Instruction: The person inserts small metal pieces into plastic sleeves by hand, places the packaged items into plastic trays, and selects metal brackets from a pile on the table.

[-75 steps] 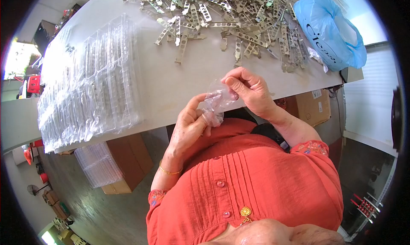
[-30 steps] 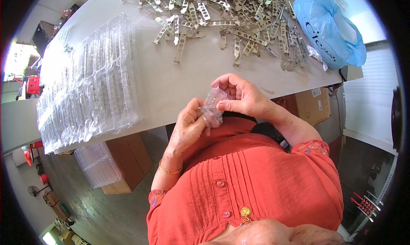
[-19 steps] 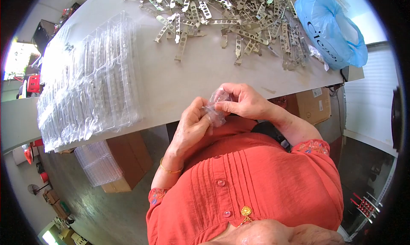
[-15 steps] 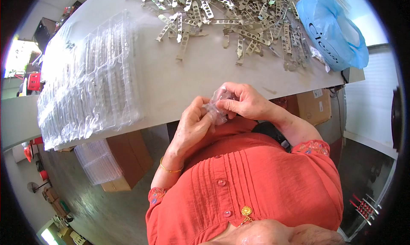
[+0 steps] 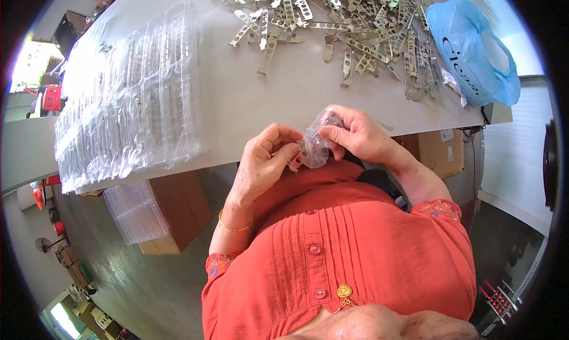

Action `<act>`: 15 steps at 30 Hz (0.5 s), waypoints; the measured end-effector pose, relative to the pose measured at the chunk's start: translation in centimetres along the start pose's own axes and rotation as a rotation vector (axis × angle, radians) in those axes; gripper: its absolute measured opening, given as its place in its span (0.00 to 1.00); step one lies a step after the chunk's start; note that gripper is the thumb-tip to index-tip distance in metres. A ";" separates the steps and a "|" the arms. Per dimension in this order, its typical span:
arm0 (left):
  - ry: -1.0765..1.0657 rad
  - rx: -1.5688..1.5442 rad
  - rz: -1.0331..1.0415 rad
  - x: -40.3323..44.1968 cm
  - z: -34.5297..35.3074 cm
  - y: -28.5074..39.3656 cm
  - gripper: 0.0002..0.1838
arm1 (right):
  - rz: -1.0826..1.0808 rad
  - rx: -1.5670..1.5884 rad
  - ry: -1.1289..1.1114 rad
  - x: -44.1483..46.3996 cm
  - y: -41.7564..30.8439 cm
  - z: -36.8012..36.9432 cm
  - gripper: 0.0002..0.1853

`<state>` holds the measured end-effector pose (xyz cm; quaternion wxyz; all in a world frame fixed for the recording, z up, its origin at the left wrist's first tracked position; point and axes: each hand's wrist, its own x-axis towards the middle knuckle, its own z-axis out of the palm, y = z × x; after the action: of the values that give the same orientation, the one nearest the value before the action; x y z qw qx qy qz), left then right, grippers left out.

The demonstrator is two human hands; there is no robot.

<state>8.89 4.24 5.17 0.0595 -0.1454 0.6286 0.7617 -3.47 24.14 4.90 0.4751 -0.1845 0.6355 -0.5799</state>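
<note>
A crumpled clear plastic bag point(image 5: 316, 147) is between my two hands, just off the table's near edge. My left hand point(image 5: 268, 157) pinches its left side between thumb and fingers. The thumb and fingers of my right hand point(image 5: 354, 134) are closed on its upper right part. Whether anything lies inside the plastic is too unclear to tell. Beyond my hands, a heap of perforated metal strips point(image 5: 367, 29) covers the back of the table. To the left lies a clear plastic tray point(image 5: 192, 103) with rows of plastic-wrapped pieces point(image 5: 118, 124).
A blue plastic bag point(image 5: 468, 50) sits at the table's point(image 5: 237, 103) right end. Below the left edge, a cardboard box point(image 5: 181, 207) stands beside stacked clear trays point(image 5: 135, 214). Another cardboard box point(image 5: 440, 153) is under the right side.
The view has shifted, so the table's things appear displaced. My hands have moved slightly apart, and more of the crumpled plastic shows between them.
</note>
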 end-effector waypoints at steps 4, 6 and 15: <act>-0.011 0.036 -0.049 0.1 -0.4 0.0 0.04 | -0.007 0.025 -0.018 0.1 0.0 0.2 0.07; -0.028 0.035 -0.028 0.3 -0.7 -0.5 0.03 | 0.011 0.025 -0.044 0.0 -0.3 0.3 0.08; 0.116 -0.005 0.069 0.4 -1.8 -1.5 0.01 | -0.045 0.194 0.050 0.0 0.2 -0.7 0.12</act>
<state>9.19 2.77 3.35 -0.0036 -0.1680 0.6336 0.7552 -3.95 24.64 4.60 0.4614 -0.1374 0.5837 -0.6538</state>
